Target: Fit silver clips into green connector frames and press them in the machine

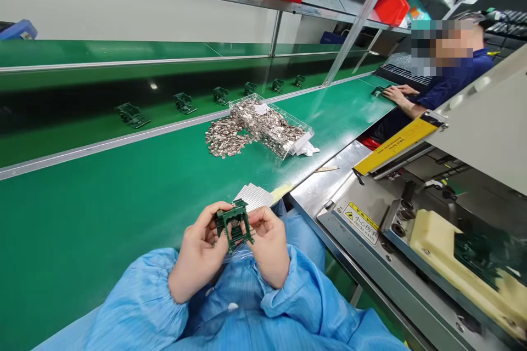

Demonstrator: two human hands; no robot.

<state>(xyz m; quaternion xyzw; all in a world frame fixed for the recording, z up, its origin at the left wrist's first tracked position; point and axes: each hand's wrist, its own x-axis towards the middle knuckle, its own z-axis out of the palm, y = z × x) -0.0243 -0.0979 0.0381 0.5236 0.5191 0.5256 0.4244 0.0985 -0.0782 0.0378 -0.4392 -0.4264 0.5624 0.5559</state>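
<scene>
Between my two hands I hold a dark green plastic frame (235, 224) with an open middle, just above my lap at the table's edge. My left hand (201, 247) grips its left side, the thumb along the front. On the right side, the fingers of my right hand (269, 241) pinch the frame; whether a small part is also between them I cannot make out. Right behind the frame lies a white sheet with a fine grid (253, 196). Farther back, small flat metal pieces (224, 137) lie heaped beside a clear plastic tray (302, 145) full of the same pieces.
Several similar green frames (130, 114) stand in a row on the dark green conveyor belt (82, 120). A machine with a yellow fixture (436, 236) and a hand-injury warning label (362, 222) is close on my right. A co-worker (448, 77) sits farther along, hands on another green part (377, 91).
</scene>
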